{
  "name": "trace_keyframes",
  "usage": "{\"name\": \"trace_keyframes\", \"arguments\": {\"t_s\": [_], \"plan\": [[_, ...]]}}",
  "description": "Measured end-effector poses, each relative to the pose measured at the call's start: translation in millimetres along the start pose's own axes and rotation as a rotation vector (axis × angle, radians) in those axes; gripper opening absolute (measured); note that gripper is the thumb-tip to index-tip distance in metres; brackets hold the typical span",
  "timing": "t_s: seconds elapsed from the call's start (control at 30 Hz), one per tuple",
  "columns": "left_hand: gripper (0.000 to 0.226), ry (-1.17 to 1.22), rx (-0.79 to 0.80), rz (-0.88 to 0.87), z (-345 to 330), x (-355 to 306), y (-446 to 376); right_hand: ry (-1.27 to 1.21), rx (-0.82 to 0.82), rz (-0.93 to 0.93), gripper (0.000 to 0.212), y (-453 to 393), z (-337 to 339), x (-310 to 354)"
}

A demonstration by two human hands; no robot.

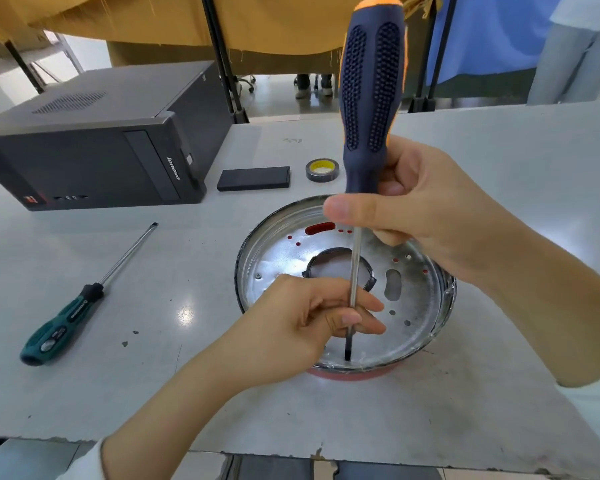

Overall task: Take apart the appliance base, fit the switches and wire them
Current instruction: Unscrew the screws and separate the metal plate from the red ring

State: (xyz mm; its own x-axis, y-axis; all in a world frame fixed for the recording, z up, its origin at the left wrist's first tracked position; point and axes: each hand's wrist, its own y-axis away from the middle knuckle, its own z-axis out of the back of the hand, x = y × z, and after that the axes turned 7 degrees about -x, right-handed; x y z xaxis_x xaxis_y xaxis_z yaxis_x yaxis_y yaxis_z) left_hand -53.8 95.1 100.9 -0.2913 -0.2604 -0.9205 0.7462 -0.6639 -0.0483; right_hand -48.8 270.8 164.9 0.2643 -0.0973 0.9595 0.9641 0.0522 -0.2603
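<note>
The round appliance base [413, 299] lies on the table, a shiny metal plate with several holes and a red rim underneath. A large blue-and-orange screwdriver [373, 98] stands upright, its black tip down on the plate near the front rim. My right hand [426, 209] grips the lower end of its handle. Inside the base, my left hand [312, 317] pinches the steel shaft just above the tip.
A green-handled screwdriver [63, 320] lies on the table at the left. A black computer case [97, 147] stands at the back left. A flat black box [253, 179] and a roll of tape [322, 170] sit behind the base. The table's front edge runs along the bottom.
</note>
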Motion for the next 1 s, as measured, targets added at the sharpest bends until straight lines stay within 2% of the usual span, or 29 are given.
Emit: {"name": "trace_keyframes", "arguments": {"t_s": [0.13, 0.27, 0.5, 0.63, 0.8, 1.0], "plan": [[0.026, -0.02, -0.024, -0.042, 4, -3, 1, 0.048, 0.055, 0.073, 0.039, 3, 0, 7], [0.022, 0.011, -0.122, -0.02, 7, -4, 1, 0.114, 0.107, 0.106, 0.037, 3, -2, 12], [0.022, -0.027, -0.103, -0.072, 9, -2, 3, 0.075, 0.314, 0.08, 0.026, 3, 7, 25], [0.027, -0.013, -0.115, -0.088, 7, -1, 5, 0.142, 0.3, 0.09, 0.027, 0, 4, 27], [0.035, -0.029, -0.08, -0.071, 5, 1, 8, 0.15, 0.21, 0.12, 0.042, 5, -8, 27], [0.026, -0.049, -0.08, -0.084, 4, -1, 8, 0.21, 0.107, 0.13, 0.027, 8, -9, 27]]}}
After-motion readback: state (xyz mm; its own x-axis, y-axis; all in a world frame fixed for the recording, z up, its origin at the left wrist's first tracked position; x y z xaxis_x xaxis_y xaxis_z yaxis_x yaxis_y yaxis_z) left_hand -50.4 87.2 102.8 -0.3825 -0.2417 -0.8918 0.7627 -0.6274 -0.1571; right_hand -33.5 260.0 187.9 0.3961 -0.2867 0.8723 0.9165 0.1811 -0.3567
